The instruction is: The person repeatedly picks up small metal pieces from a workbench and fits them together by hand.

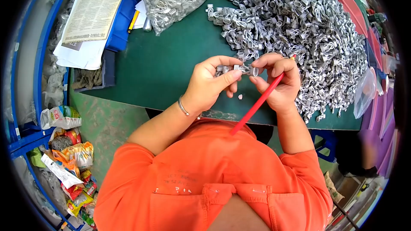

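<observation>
Near the front edge of the green table [158, 68], my left hand [209, 83] pinches small silver metal clips [236, 67] between thumb and fingers, with several more against its fingers. My right hand [280, 81] meets it from the right, its fingertips closed on a silver clip [254, 72] at the end of the same pieces. A red stick-like tool [257, 109] lies across my right hand, held under its fingers and slanting down to the left. Behind and right of my hands spreads a large pile of similar silver clips [295, 30].
A clear bag of metal pieces [175, 4] lies at the back. Printed papers [96, 8] rest over a blue bin [122, 25] at left, beside a yellow pen [133, 21]. Blue shelving [38, 72] and snack packets [79, 154] stand further left. A plastic bag [365, 92] is at right.
</observation>
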The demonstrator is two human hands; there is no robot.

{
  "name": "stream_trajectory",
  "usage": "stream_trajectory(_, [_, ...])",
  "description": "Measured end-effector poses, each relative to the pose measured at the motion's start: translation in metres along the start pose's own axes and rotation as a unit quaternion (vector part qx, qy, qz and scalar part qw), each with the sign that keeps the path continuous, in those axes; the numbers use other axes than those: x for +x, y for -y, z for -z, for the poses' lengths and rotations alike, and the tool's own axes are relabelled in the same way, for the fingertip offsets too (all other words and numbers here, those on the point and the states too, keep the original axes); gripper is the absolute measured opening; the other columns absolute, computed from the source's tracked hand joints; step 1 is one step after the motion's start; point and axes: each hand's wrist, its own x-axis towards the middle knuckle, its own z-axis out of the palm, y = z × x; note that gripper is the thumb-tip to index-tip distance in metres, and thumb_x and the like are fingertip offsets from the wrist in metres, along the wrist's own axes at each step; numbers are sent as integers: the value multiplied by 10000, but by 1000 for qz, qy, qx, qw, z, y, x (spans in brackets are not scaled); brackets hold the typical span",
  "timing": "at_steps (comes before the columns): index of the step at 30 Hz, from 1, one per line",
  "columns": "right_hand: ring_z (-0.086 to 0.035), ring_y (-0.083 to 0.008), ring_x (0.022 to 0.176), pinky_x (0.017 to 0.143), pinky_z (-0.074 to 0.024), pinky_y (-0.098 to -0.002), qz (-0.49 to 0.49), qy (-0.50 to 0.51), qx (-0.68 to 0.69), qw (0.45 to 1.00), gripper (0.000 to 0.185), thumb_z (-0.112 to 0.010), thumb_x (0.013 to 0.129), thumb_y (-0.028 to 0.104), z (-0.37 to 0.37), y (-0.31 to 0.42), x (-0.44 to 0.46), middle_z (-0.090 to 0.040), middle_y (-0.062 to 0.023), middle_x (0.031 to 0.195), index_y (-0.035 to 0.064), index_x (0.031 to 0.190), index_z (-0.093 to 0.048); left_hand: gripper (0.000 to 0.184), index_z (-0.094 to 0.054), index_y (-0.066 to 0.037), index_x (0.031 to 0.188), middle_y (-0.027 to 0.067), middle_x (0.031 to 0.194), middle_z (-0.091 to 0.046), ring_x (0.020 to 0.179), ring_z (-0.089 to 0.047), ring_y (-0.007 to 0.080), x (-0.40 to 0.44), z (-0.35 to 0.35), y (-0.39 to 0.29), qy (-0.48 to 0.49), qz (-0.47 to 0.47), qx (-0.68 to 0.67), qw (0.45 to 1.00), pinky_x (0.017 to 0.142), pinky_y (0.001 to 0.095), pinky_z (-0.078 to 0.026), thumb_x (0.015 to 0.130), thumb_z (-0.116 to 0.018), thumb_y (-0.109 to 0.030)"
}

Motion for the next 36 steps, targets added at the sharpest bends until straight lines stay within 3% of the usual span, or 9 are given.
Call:
stream_trajectory(5, [-595,-232,827,706,-481,-300,110,43,-66,991,292,-638,720,-68,-1,8,7,-597,-210,918,58,782,-382,233,-511,21,1046,100,842,-597,699,-615,174,3,-3,-6,5,97,-161,982,564,294,-528,871,-502,-132])
stream_trajectory(16, [-556,-189,585,521,-438,-272,-2,7,-273,962,243,-631,713,-66,-6,-1,7,-552,-90,671,36,694,-411,109,-546,-30,905,19,772,-500,673,-489,151,4,11,-1,-33,-9,-310,950,548,259,-437,849,-519,-119])
stream_trajectory(19, [-542,-227,570,511,-433,-299,-5,18,-301,953,247,-659,698,-28,-2,-8,5,-526,-88,644,40,700,-421,121,-560,-24,902,20,731,-487,628,-487,134,1,1,-11,-188,-18,92,978,536,243,-410,790,-595,-52])
stream_trajectory(21, [-533,-248,564,506,-430,-314,-11,22,-311,950,255,-684,689,12,0,-6,4,-514,-89,633,41,707,-432,229,-564,-28,945,50,710,-484,584,-488,150,3,-1,-16,-51,-206,485,848,528,255,-410,727,-634,-7])
stream_trajectory(27, [-528,-303,632,516,-428,-392,-6,98,-447,889,326,-747,604,169,-2,2,1,-513,-103,671,67,758,-478,219,-586,-35,906,127,777,-523,659,-540,289,17,2,-7,-57,-237,616,749,583,351,-446,700,-659,-52])
stream_trajectory(33, [-550,-244,597,543,-448,-326,-78,45,-302,949,231,-678,681,41,5,-1,0,-542,-102,664,48,742,-455,145,-567,-36,910,59,788,-522,664,-541,170,18,19,-10,-60,-217,471,853,506,288,-422,766,-586,-40])
stream_trajectory(34, [-573,-169,619,563,-458,-288,-122,6,-229,966,203,-629,712,-19,6,1,2,-583,-90,691,42,721,-436,149,-560,-27,919,58,808,-528,688,-537,155,18,25,-11,-34,-100,161,981,499,265,-417,771,-563,-49])
stream_trajectory(35, [-577,-134,660,565,-465,-260,-172,-25,-76,982,219,-619,731,-44,10,-8,0,-603,-79,746,50,717,-421,157,-553,-18,928,57,829,-533,711,-532,139,18,30,-12,-5,32,-172,985,492,242,-412,777,-540,-58])
stream_trajectory(36, [-587,-146,672,565,-467,-250,-220,-34,18,975,221,-611,739,-51,12,-1,5,-603,-89,763,54,723,-417,216,-526,-3,970,84,850,-531,712,-527,153,20,29,-14,0,20,-187,982,485,236,-417,766,-522,-75])
